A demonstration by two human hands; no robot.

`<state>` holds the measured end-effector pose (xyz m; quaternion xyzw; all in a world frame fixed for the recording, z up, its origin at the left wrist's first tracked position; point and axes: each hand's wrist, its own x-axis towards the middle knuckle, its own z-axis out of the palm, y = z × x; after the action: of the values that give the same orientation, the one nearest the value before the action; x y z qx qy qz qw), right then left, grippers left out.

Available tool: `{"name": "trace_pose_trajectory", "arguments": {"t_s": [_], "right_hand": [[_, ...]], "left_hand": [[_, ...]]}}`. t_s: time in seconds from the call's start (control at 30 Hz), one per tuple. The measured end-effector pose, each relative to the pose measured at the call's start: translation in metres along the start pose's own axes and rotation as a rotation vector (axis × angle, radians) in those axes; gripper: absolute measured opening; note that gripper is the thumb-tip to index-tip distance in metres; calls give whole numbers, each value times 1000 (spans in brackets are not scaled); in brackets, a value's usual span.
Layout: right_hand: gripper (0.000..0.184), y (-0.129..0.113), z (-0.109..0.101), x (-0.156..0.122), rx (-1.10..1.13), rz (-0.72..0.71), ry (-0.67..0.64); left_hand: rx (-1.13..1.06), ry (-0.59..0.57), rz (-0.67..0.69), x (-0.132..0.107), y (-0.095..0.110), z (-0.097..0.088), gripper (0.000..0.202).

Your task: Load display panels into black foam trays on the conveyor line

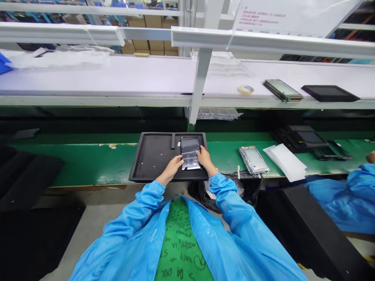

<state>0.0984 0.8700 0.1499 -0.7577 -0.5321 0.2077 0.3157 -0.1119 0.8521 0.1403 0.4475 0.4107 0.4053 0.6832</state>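
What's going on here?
A person in a blue smock has their left hand and right hand on a silvery wrapped flat panel lying in a black tray on a green workbench. Another wrapped panel and white sheets lie to the right, and a co-worker's blue sleeve shows at the far right.

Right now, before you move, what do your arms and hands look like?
Both arms wear loose, shiny light-blue coat sleeves: the left sleeve and the right sleeve, narrowing at the wrists. The left hand and right hand are bare, without gloves. The open coat shows a green top with dark lettering.
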Motion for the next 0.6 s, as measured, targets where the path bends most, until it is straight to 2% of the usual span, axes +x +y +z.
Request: {"name": "trace_pose_trajectory", "arguments": {"t_s": [0.13,0.27,0.47,0.6], "right_hand": [[55,3,9,-25,-117,-107,-5],[55,9,16,-45,-147,-101,-46],[48,12,19,-38,-55,-132,23],[42,10,18,-51,-53,-152,83]], "left_hand": [[82,10,7,7,-10,8,52],[53,32,7,5,-12,15,56],[-114,95,-8,10,1,21,59],[-66,127,-8,5,3,29,52]]}}
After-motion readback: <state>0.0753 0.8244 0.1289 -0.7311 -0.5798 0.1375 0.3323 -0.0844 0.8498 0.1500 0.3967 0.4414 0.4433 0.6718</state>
